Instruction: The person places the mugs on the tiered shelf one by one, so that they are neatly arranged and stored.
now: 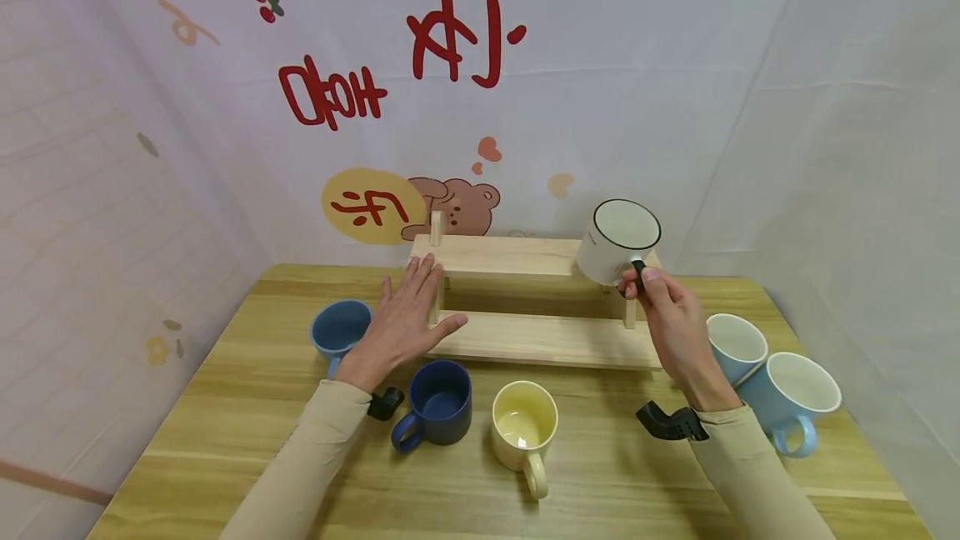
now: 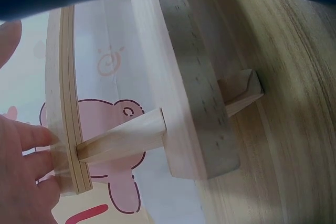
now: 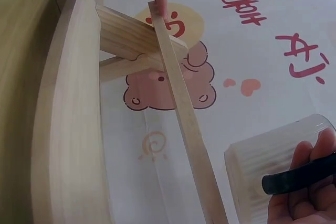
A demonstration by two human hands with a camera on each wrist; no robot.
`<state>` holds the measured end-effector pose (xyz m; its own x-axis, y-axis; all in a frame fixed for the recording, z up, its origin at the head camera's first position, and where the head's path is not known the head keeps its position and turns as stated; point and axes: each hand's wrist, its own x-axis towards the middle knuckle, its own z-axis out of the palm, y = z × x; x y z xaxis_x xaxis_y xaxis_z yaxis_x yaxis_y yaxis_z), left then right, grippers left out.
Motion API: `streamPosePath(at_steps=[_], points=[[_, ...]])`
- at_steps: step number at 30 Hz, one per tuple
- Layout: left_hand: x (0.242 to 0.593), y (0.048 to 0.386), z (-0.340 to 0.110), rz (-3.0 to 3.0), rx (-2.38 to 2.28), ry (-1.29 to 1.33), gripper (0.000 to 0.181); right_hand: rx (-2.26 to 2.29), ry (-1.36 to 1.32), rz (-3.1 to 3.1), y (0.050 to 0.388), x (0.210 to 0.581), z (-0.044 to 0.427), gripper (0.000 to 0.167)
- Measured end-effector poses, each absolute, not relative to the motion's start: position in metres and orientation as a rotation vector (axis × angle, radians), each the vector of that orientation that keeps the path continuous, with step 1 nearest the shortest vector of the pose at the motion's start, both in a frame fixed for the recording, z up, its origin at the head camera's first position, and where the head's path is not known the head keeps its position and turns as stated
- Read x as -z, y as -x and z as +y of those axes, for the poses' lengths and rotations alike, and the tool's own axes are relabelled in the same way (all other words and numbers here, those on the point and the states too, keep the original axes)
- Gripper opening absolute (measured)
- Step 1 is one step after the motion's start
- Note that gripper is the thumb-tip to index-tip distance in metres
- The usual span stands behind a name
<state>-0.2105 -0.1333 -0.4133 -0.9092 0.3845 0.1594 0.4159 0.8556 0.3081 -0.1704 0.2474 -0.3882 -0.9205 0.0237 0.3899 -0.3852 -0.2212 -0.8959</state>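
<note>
A white mug with a dark rim (image 1: 611, 244) is held by its black handle in my right hand (image 1: 678, 332), over the right end of the wooden rack's upper shelf (image 1: 510, 255). In the right wrist view, the fingers (image 3: 302, 200) curl round the handle beside the mug's ribbed-looking side (image 3: 257, 156). Whether the mug's base touches the shelf I cannot tell. My left hand (image 1: 401, 319) rests with spread fingers on the rack's left end; the left wrist view has its fingertips on the upper board (image 2: 63, 103).
A blue mug (image 1: 341, 327) stands left of the rack. In front are a dark blue mug (image 1: 442, 407) and a yellow mug (image 1: 521, 432). Two light blue mugs with white insides (image 1: 735, 344) (image 1: 791, 394) stand at the right. A patterned cloth hangs behind.
</note>
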Motion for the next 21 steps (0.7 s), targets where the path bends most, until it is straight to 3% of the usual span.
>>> streamPosePath(at_steps=[9,21], points=[[0.412,0.21,-0.131,-2.936,0.483,0.634,0.097,-2.183,-0.33,-1.814,0.186,0.385,0.24,0.035],[0.413,0.212,-0.131,-2.943,0.489,0.621,0.097,-2.132,-0.261,-1.867,0.203,0.38,0.232,0.046]])
